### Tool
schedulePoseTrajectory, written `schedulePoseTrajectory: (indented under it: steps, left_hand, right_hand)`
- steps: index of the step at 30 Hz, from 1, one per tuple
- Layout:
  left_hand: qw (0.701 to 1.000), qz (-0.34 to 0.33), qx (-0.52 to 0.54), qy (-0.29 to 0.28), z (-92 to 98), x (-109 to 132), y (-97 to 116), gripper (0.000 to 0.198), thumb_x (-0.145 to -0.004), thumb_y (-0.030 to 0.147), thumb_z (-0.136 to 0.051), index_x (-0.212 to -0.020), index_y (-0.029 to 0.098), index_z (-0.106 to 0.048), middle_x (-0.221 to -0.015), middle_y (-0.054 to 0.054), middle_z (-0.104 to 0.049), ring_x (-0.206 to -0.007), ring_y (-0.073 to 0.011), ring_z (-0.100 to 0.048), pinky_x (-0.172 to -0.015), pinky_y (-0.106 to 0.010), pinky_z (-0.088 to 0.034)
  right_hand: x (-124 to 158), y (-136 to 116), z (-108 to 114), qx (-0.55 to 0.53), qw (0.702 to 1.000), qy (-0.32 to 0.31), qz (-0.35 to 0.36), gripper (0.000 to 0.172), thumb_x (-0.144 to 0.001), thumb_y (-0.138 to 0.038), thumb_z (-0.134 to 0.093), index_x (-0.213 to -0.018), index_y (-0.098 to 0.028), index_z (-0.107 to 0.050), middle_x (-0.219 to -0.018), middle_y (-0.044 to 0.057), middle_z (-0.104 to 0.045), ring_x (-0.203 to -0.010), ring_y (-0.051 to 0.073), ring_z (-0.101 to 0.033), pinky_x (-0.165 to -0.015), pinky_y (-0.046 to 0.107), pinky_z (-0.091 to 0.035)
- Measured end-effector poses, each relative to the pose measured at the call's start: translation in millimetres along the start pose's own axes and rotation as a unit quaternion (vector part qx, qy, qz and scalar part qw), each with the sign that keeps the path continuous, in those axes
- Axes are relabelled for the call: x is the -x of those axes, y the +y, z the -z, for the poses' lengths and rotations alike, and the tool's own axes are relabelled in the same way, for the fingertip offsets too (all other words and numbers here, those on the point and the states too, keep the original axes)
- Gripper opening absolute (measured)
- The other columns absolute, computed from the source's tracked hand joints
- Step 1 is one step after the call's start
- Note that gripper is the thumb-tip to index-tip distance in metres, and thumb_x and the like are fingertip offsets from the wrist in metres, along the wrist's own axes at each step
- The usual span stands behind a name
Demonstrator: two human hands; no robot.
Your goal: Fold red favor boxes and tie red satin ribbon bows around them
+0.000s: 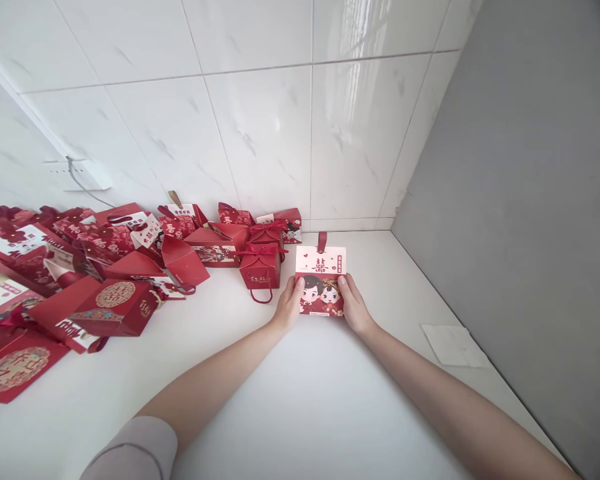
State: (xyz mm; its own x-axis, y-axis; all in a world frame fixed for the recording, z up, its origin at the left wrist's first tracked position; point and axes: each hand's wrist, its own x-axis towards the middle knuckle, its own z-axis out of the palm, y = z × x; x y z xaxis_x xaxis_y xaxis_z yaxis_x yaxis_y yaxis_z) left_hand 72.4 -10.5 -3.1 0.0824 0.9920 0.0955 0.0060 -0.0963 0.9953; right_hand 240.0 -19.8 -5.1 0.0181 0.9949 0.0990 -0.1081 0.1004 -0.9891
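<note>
Between my two hands is a red and white wedding favor box (pixel 321 283), its front facing me. It shows two cartoon figures below a white panel with red characters, and a dark red ribbon loop sticks up from its top. My left hand (pixel 289 303) grips the left side, thumb on the front edge. On the right side, my right hand (pixel 355 305) grips it the same way. The fingers behind the box are hidden. Just left of my left hand stands a small red box with a bow (pixel 260 268) and a cord handle.
Many red gift boxes (pixel 115 308) crowd the left of the white table (pixel 290 413), some tipped over. A white tissue (pixel 454 345) lies at the right. Behind is a tiled wall (pixel 260 133) with a socket and cable (pixel 77 177); a grey panel (pixel 530 200) bounds the right.
</note>
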Motion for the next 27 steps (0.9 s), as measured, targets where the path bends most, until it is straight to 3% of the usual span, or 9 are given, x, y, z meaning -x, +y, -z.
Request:
schedulePoseTrajectory:
  steps: [8, 16, 27]
  left_hand:
    - [1.000, -0.009, 0.006, -0.015, 3.0, -3, 1, 0.061, -0.092, 0.064, -0.033, -0.126, 0.019, -0.055, -0.128, -0.010, -0.063, -0.124, -0.0261, -0.055, -0.107, -0.042, -0.043]
    - [0.999, -0.028, 0.022, -0.014, 2.4, -10, 2, 0.060, -0.090, 0.064, -0.041, -0.123, 0.017, -0.059, -0.119, -0.011, -0.067, -0.116, -0.0278, -0.060, -0.101, -0.043, -0.048]
    - [0.999, -0.011, 0.007, -0.031, 4.0, -8, -1, 0.053, -0.090, 0.060, -0.044, -0.125, 0.021, -0.056, -0.126, -0.009, -0.064, -0.115, -0.0261, -0.061, -0.099, -0.041, -0.049]
  right_hand:
    - [-9, 1, 17, 0.012, 0.993, -0.113, -0.013, 0.051, -0.083, -0.059, -0.060, -0.122, -0.027, -0.053, -0.124, 0.003, -0.067, -0.111, 0.026, -0.064, -0.098, 0.044, -0.050]
    - [-11, 3, 18, 0.018, 0.993, -0.116, -0.002, 0.051, -0.084, -0.055, -0.061, -0.125, -0.026, -0.051, -0.128, 0.004, -0.065, -0.114, 0.025, -0.062, -0.100, 0.043, -0.049]
    - [-12, 5, 18, 0.032, 0.993, -0.109, -0.011, 0.050, -0.084, -0.056, -0.060, -0.123, -0.026, -0.052, -0.125, 0.004, -0.066, -0.111, 0.026, -0.064, -0.098, 0.044, -0.050]
